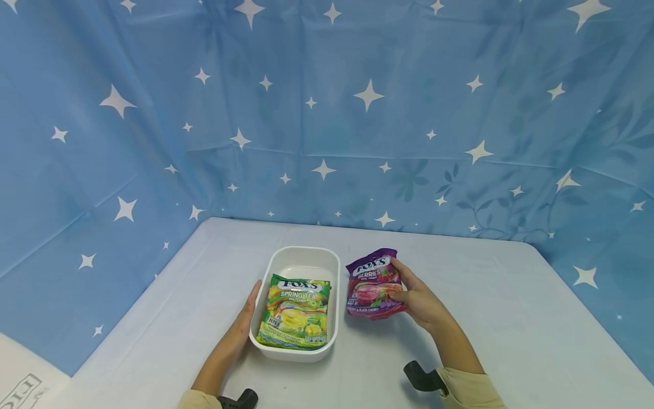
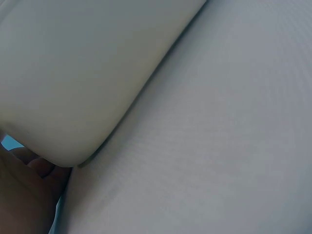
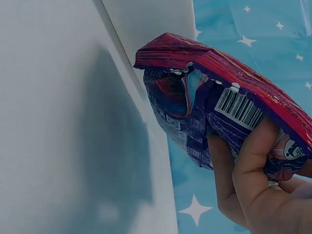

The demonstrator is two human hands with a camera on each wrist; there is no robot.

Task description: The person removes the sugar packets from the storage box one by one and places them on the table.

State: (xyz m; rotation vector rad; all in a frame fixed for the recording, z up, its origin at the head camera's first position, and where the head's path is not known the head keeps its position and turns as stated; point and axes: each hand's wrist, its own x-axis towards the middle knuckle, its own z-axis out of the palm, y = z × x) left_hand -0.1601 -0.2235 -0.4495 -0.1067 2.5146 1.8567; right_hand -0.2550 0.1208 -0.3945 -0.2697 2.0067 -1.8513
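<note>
In the head view a purple bag of Fox's Berries candy (image 1: 372,287) is gripped by my right hand (image 1: 421,301), thumb across its front. The right wrist view shows my fingers (image 3: 253,153) bent against the bag's barcoded back, and the bag's shadow falls on the table beside it. My left hand (image 1: 240,326) rests along the left side of a white plastic tub (image 1: 298,356), its fingers straight along the wall. Inside the tub a green and yellow bag of Fox's Spring Tea candy (image 1: 295,318) lies face up, near the front end.
A white-covered table (image 1: 511,318) lies under everything. Blue cloth with white stars (image 1: 327,125) hangs behind it and at both sides. At the lower left corner is a white surface with printed lettering (image 1: 22,392). Dark wrist devices (image 1: 424,378) stick out by the sleeves.
</note>
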